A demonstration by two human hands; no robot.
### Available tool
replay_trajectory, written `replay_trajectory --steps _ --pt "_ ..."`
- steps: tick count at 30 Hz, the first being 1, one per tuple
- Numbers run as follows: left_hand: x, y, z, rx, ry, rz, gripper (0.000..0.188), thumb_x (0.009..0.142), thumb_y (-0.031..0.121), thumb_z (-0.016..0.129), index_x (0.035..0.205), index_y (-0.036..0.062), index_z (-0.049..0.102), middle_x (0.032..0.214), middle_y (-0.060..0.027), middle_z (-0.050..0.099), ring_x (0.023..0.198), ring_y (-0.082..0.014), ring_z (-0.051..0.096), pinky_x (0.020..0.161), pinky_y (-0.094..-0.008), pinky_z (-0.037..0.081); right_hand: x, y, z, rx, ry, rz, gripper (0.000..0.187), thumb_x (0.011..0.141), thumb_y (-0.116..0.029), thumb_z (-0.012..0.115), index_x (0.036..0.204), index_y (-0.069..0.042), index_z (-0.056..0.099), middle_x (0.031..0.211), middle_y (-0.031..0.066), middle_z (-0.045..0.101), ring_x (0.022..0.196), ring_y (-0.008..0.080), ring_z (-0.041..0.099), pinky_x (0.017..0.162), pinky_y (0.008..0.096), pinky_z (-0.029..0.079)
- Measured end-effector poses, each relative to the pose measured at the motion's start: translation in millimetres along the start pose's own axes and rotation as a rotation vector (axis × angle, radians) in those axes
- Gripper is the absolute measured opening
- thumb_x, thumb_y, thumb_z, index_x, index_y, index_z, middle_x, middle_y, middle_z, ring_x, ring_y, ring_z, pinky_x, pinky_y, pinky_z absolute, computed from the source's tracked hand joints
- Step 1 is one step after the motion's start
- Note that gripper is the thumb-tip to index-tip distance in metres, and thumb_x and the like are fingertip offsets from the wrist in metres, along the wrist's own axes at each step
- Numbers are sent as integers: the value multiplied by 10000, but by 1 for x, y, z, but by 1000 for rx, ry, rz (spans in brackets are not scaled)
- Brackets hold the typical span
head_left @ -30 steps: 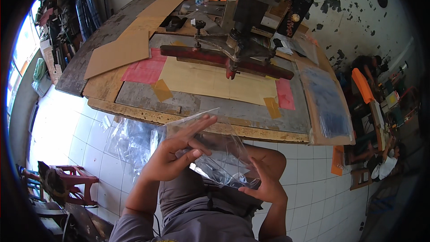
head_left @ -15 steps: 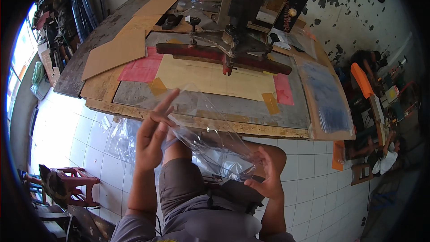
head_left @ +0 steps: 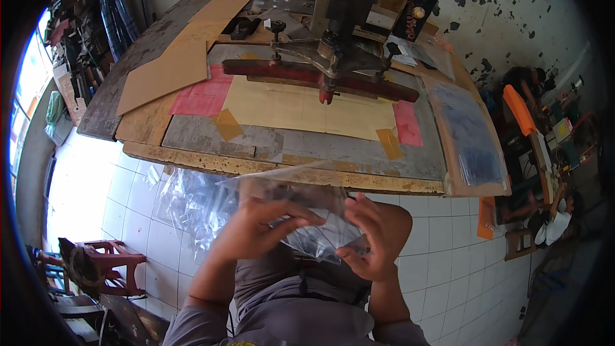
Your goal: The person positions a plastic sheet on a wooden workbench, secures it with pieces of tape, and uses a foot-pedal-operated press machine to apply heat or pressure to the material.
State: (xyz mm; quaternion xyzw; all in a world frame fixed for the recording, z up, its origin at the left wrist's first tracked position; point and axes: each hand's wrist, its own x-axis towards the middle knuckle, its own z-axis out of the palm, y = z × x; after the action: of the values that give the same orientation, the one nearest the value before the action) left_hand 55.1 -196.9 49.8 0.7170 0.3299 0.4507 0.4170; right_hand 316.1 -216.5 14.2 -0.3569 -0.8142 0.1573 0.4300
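A clear plastic sheet hangs between my two hands, over my lap and in front of the table edge. My left hand lies across its left part, fingers reaching to the right and thumb close to them on the film. At the right end of the sheet, my right hand curls its fingers and thumb around the film. The exact grip points are hard to see through the glossy plastic. A heap of crumpled clear plastic lies to the left of my left forearm.
The table carries a press with a red bar above a yellow sheet taped at its corners. Cardboard lies left, a stack of clear film right. A red stool stands lower left; people sit far right.
My left hand has come down and right from the sheet's upper corner, turning toward my right hand. The sheet has dropped and bunched closer. My right hand has moved slightly left and up.
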Motion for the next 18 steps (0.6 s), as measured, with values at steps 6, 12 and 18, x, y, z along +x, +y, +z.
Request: replay_trajectory --steps 6,12,18 --pt "0 -1 22 170 -52 7 105 897 85 742 993 43 749 917 -101 765 820 -287 747 713 -354 578 28 -12 4 84 -26 -116 475 902 -276 753 1289 -20 654 1373 132 638 1346 346 543 1066 460 417" --pt "-1 -1 29 143 51 56 133 864 88 785 985 47 748 900 -92 765 780 -278 742 688 -357 573 33 -24 -6 -8 -35 -41 420 861 -282 794 1198 -47 711 1199 76 724 1178 282 655 993 414 463" --pt "1 -7 37 273 137 283 201 800 89 835 971 76 728 879 -53 761 745 -233 737 650 -340 567 34 -25 -5 18 44 -65 365 816 -231 837 1114 -45 736 1128 68 732 1118 269 680 952 420 505"
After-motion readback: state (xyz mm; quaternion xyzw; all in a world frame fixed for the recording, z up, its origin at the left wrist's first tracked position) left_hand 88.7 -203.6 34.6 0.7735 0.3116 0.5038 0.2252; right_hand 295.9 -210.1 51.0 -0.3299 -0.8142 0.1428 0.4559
